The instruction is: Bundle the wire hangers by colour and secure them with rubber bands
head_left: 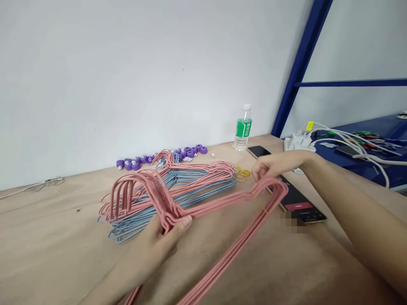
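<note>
- Gripping a bundle of pink hangers [222, 202], the left hand [162, 239] is closed around the necks just below the hooks, with the thumb laid across the wires.
- The right hand [270, 167], at 2 o'clock from the left one, pinches the bundle's far shoulder corner between thumb and fingertips.
- The bundle is held just above the desk [47, 237]. Its hooks curve off toward 10 o'clock and its bottom wires run down to 6 o'clock, out of the picture.
- A pile of pink and blue hangers [190, 178] lies flat on the desk at 12 o'clock from the left hand.
- Yellow rubber bands [243, 173] lie just beside that pile, at 9 o'clock from the right hand.
- A lit phone [299, 203] lies on the desk at 5 o'clock from the right hand, and a dark phone [259, 151] lies at 12 o'clock from it.
- A water bottle [243, 127] stands upright near the wall, at 11 o'clock from the dark phone.
- Purple caps [136, 163] sit in a row at 12 o'clock from the pile.
</note>
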`<state>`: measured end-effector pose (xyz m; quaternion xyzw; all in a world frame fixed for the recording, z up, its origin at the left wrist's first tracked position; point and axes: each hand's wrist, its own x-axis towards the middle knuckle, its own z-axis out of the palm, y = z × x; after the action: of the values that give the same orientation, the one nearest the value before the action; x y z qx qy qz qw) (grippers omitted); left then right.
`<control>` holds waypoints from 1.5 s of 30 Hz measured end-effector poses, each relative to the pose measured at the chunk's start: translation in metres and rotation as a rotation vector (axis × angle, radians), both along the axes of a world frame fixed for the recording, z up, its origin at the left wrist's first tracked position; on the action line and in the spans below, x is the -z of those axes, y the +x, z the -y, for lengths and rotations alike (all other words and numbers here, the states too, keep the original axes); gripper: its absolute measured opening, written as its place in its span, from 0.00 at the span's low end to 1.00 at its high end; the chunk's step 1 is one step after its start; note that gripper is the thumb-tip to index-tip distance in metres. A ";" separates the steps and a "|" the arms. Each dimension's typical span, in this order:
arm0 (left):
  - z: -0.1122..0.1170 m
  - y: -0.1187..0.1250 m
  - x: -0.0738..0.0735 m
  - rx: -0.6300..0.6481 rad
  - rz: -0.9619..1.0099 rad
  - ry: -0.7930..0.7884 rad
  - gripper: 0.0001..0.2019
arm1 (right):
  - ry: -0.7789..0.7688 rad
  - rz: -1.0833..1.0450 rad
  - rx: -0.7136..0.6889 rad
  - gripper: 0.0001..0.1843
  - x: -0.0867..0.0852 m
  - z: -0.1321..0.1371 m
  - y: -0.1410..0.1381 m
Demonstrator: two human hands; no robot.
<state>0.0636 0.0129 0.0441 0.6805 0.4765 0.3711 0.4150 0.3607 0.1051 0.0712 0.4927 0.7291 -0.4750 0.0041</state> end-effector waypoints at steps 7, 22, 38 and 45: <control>0.007 0.008 0.011 0.244 -0.556 0.055 0.15 | 0.516 0.104 0.287 0.01 0.054 -0.049 0.025; 0.001 0.008 0.018 0.233 -0.624 0.088 0.16 | 0.580 0.055 0.284 0.06 0.045 -0.044 0.023; 0.001 0.009 0.020 0.202 -0.581 0.128 0.15 | 0.513 -0.160 0.423 0.19 0.035 -0.037 0.015; 0.000 0.011 0.013 0.221 -0.583 0.008 0.12 | 0.405 -0.309 0.479 0.23 0.024 -0.026 0.004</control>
<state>0.0750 0.0126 0.0315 0.8074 0.4972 0.1149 0.2961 0.3652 0.1312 0.0469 0.5628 0.6643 -0.3772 -0.3156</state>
